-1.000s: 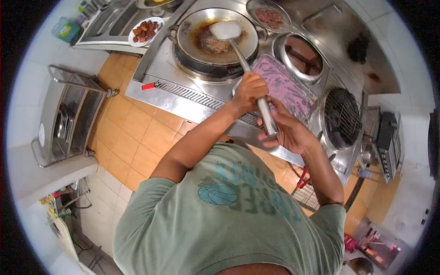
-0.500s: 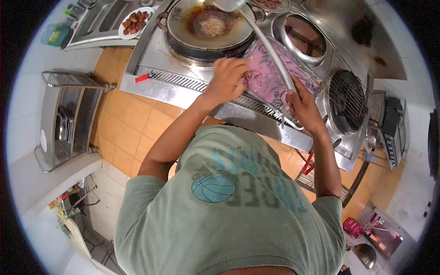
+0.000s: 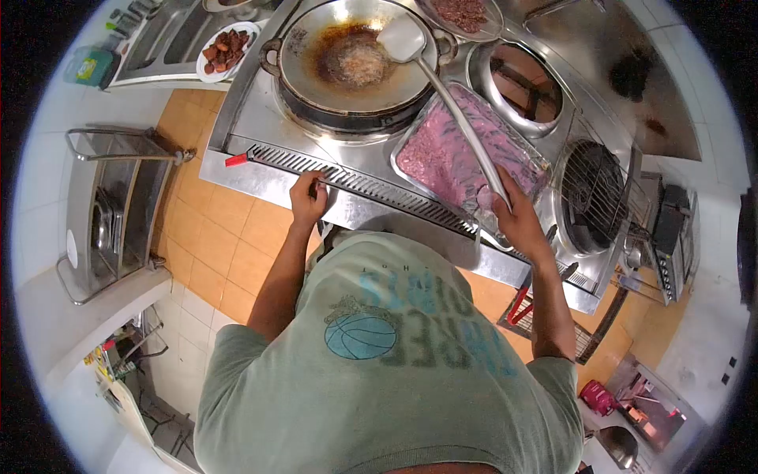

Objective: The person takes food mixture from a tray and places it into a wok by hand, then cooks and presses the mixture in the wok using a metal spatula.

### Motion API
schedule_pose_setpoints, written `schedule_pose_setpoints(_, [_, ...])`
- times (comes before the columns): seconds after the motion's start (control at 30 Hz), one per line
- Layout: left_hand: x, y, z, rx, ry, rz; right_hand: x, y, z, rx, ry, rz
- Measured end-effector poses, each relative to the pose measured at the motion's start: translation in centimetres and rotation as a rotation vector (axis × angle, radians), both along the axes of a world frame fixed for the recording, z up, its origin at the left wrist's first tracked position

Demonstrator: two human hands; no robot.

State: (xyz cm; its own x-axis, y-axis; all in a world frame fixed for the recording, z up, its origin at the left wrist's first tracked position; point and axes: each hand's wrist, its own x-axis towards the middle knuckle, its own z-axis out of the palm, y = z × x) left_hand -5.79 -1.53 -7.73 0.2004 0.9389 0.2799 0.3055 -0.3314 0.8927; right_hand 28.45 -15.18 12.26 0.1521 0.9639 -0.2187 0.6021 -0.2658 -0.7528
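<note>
My right hand point(image 3: 521, 217) is closed around the end of a long metal spatula point(image 3: 466, 122). The spatula's wide head rests over the right side of a wok point(image 3: 304, 71), which has brown residue and some bubbling liquid in it. Under the handle lies a tray of pink minced meat point(image 3: 442, 150), partly covered by the handle and my right fingers. My left hand point(image 3: 309, 197) is at the stove's front edge point(image 3: 355, 204), fingers curled; what they grip, if anything, is hidden.
A white plate of brown pieces point(image 3: 225, 52) stands at the upper left. Behind the tray is a round metal pot point(image 3: 517, 87), with a strainer of brown bits point(image 3: 460, 17) above. A wire rack point(image 3: 604, 189) covers a burner on the right. A red-tipped tool point(image 3: 237, 159) lies front left.
My left hand has let go of the spatula handle and moved left and down to the stove's edge. My right hand has taken hold of the handle's end. The minced meat tray is more exposed.
</note>
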Motion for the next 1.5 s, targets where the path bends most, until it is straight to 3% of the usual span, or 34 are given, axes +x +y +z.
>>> schedule_pose_setpoints(0.13, [-0.2, 0.0, 0.7, -0.012, 0.110, -0.070, 0.5, 0.0, -0.5, -0.123, 0.049, -0.053])
schedule_pose_setpoints(0.23, [-0.2, 0.1, 0.1, 0.017, 0.122, -0.077, 0.3, 0.1, 0.1, -0.026, -0.040, 0.013])
schedule_pose_setpoints(0.47, [-0.5, 0.1, 0.6, 0.042, 0.261, -0.118, 0.5, -0.4, -0.2, -0.101, -0.012, 0.025])
schedule_pose_setpoints(0.63, [-0.3, 0.2, 0.3, 0.074, 0.166, -0.109, 0.5, -0.7, 1.3, -0.309, 0.208, -0.077])
schedule_pose_setpoints(0.77, [-0.1, 0.3, 0.5, 0.117, 0.149, -0.115, -0.4, -0.6, 2.3, -0.365, 0.559, -0.213])
schedule_pose_setpoints(0.97, [-0.1, 0.1, 0.5, 0.088, 0.136, -0.095, 1.9, 0.2, 6.7, -0.444, 0.541, -0.278])
schedule_pose_setpoints(1.23, [-0.2, 0.2, 0.4, 0.065, 0.145, -0.104, 4.9, 4.1, 11.0, -0.492, 0.490, -0.135])
schedule_pose_setpoints(1.5, [0.0, 0.2, 0.7, 0.096, 0.125, -0.095, 4.5, 4.6, 7.3, -0.469, 0.724, -0.153])
